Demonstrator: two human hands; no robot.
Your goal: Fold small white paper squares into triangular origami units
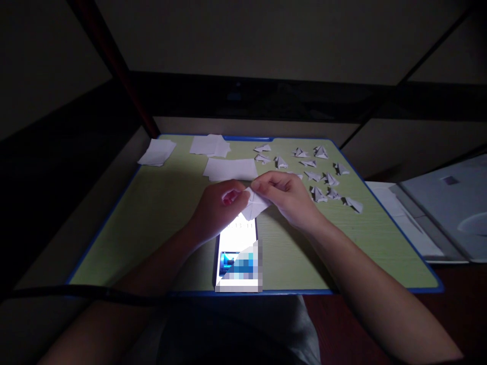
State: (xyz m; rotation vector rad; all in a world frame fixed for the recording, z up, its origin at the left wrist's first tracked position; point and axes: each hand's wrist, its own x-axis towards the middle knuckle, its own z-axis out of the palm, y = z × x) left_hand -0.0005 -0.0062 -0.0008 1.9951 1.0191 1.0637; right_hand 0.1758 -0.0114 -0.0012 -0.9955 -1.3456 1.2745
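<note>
Between my two hands is a small folded piece of white paper point(254, 207) with creases across its face. My left hand point(218, 205) pinches its left side between thumb and finger. On its upper right edge, my right hand point(287, 195) is closed with thumb and fingers together. Beneath the paper, a lit phone point(236, 241) lies on the green table point(163, 213); its top end is covered by the paper and my left hand. Just beyond my hands are flat white sheets point(231, 169).
Several small folded paper pieces point(318, 194) are scattered at the back right of the table. Stacks of white paper point(158, 152) lie at the back left, with another paper stack point(208, 145) beside them. A dark cable point(114, 293) crosses the front left edge. A white box-like object point(437, 218) stands right of the table.
</note>
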